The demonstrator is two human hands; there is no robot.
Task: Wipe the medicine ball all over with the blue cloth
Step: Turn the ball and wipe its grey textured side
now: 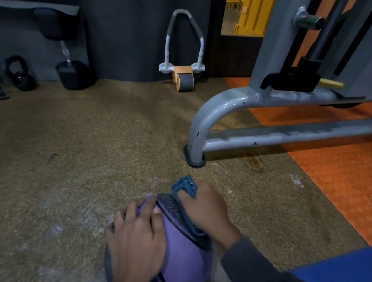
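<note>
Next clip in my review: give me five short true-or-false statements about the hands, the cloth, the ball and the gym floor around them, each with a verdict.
1. The right hand presses the crumpled blue cloth onto the purple and dark grey medicine ball. True.
2. The left hand hangs clear of the ball. False: it lies flat on the ball's left side.
3. The ball sits on the orange floor mat. False: it is on the speckled brown floor.
4. An orange and white ab roller stands by the dark back wall. True.
5. The grey metal machine frame touches the ball. False: bare floor lies between them.
</note>
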